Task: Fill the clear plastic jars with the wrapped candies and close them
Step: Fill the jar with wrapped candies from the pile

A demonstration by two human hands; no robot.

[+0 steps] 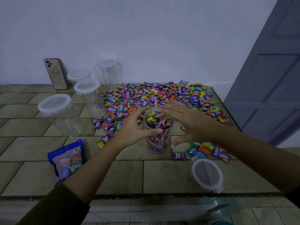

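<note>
Plastic jar (157, 143) of Relaxa candies (158, 120) stands between open-fingered left hand (135, 129) and right hand (190, 122).

It looked like a room in a home: a plain white wall (146, 38), a grey panelled door (267, 86) at the right, a tile-patterned bench (126, 176), and a phone (56, 73) propped against the wall.
</note>
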